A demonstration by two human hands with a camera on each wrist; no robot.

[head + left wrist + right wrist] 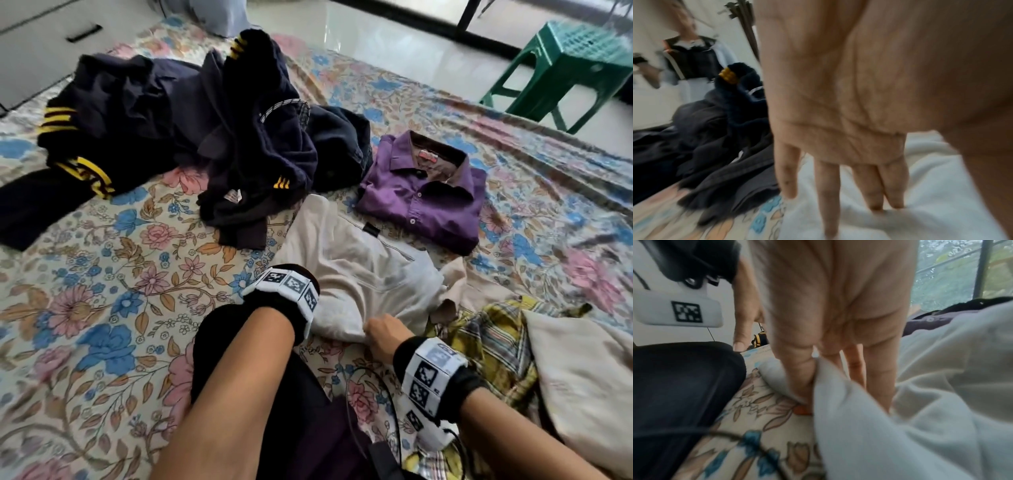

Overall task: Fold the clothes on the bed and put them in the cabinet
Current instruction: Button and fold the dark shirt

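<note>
The white shirt (359, 270) lies on the bed (102, 308), in the middle and near the person. It is partly spread out, w/ a small black tag (371, 229) at its far edge.

The left hand (838, 129) is on the shirt's near left part. Its fingers (827, 194) are straight and point down, tips pressing into the white cloth. It holds nothing. In the head view this hand is hidden under its black wrist band (291, 291).

The right hand (385, 334) is at the shirt's near edge, just right of the left hand. The 2 hands are close but not touching. Its fingers (797, 373) pinch a fold of the white cloth, seen best in the right wrist view.

Far right of the white shirt is a purple shirt (424, 192), folded neat w/ collar up. Far left is a pile of dark clothes (191, 130) w/ yellow stripes, not folded. Near right is a yellow check shirt (486, 342), all crumpled, and a cream cloth (582, 377) partly on top of it.

A green stool (568, 68) stands on the floor past the bed, far right. A white drawer (44, 41) is far left.
</note>
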